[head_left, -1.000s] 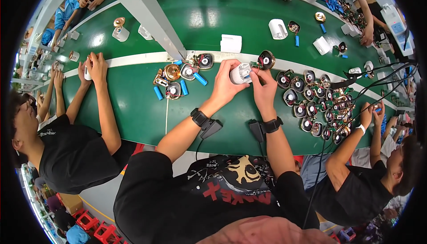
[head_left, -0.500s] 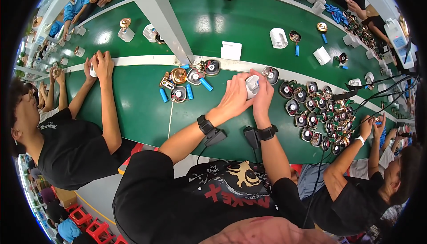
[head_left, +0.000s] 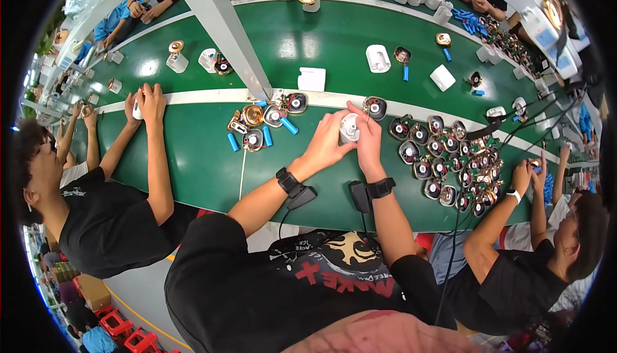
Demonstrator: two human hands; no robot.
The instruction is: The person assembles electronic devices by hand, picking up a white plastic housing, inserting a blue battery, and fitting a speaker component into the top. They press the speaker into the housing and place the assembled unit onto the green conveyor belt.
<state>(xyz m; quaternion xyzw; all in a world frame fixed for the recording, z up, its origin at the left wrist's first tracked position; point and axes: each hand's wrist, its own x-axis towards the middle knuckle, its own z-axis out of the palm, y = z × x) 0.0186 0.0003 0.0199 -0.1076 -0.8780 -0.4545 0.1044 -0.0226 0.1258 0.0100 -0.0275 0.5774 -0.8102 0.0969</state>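
Between my two hands I hold a white plastic housing (head_left: pixel 349 128), its hollow round end turned up toward me. My left hand (head_left: pixel 325 142) wraps the housing's left side, and my right hand (head_left: pixel 369 142) closes on its right side with the fingers at the far edge. Inside the hollow some small detail shows, too small to make out. Just beyond my right fingers lies a dark-rimmed speaker unit (head_left: pixel 374 107). Left of my hands is a cluster of speaker units, a copper-coloured round part (head_left: pixel 253 116) and blue cylindrical batteries (head_left: pixel 288 125).
A large pile of speaker units (head_left: pixel 439 168) lies to my right. Past the pale rail (head_left: pixel 418 116), white housings (head_left: pixel 378 58) and loose parts lie on a green surface. A grey post (head_left: pixel 228 35) rises beyond the left cluster. Co-workers sit at both sides; black cables hang at right.
The housing has tilted so its hollow end faces me more. My hands have shifted slightly left and toward me in the picture, while the whole view has shifted too.
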